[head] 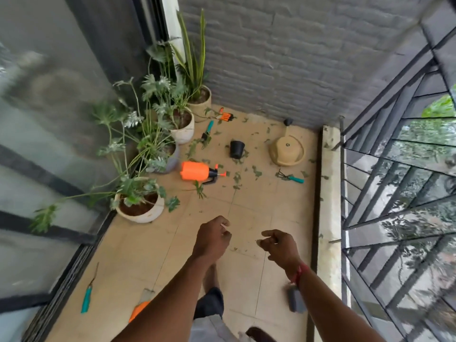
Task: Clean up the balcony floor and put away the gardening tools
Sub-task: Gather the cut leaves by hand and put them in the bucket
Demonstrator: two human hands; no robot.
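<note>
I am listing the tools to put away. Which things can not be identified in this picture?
- Orange thing, head view: mostly hidden by the left forearm.
- Grey object, head view: partly behind the right wrist, blurred.
- White sliver at the left hand, head view: too small.

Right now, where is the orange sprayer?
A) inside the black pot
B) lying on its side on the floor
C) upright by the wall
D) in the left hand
B: the sprayer lies on its side on the tiles, near the grey pot.
</note>
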